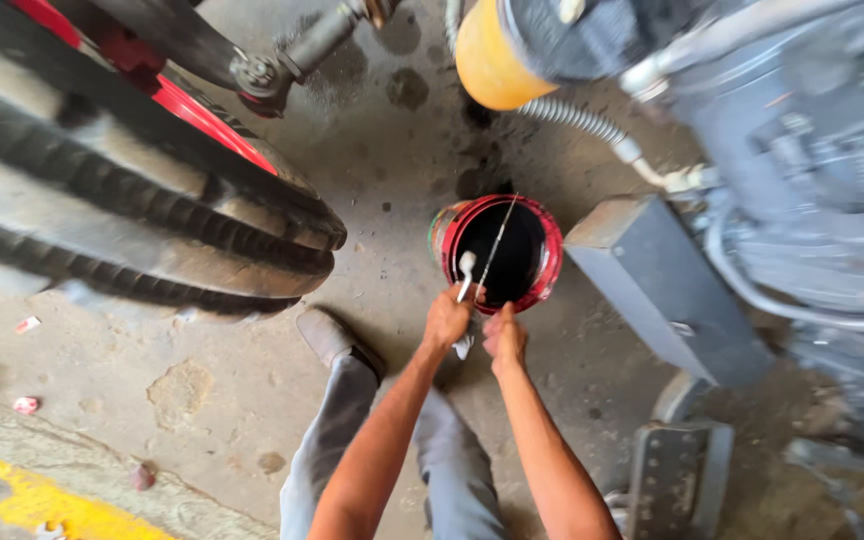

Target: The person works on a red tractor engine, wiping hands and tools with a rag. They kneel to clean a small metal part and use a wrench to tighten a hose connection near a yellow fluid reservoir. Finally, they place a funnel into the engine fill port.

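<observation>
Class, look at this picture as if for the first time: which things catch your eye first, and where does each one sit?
First comes the red bucket of black liquid at the centre of the stained concrete floor. Over its near rim meet the left hand, gripping a silvery tool, and the right hand beside it. A big ribbed tyre fills the upper left, and an orange cylinder hangs at the top centre.

A round red bucket stands on the floor in the middle of the frame, full of black liquid. At the top, an orange can-shaped part sticks out (its label side cannot be seen). Small red-and-white scraps lie at far left.
</observation>
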